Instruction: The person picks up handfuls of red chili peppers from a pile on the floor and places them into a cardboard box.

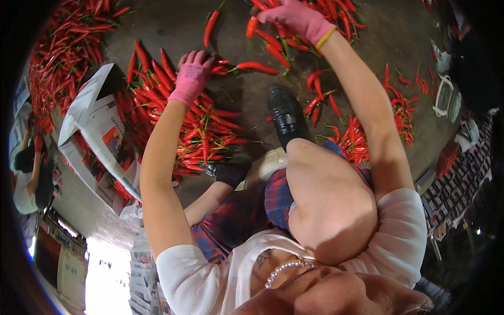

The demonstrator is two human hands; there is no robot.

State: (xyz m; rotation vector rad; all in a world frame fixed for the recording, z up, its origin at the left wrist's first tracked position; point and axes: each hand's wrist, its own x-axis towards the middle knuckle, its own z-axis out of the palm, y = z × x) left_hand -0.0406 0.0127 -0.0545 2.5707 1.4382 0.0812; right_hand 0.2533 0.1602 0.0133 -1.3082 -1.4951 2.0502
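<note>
My left hand (192, 77), in a pink glove, lies over the near edge of a heap of red chili peppers (202, 126), its fingers a little apart. A few chilies stick out to the right beside its thumb. Farther off, my right hand (299, 21), in a pink glove with a yellow cuff, reaches into another pile of chilies (336, 13). Its fingers are bent around red chilies (252, 27) at its left side; its fingertips partly hide them. One loose chili (211, 27) lies on the floor between the hands.
A printed white sheet or sack (86, 118) stands folded left of the near heap. A larger chili pile (65, 63) spreads far left, where another person (31, 178) works. Smaller chili groups (354, 142) lie right of my black shoe (286, 115). A white-handled bag (445, 97) lies at right.
</note>
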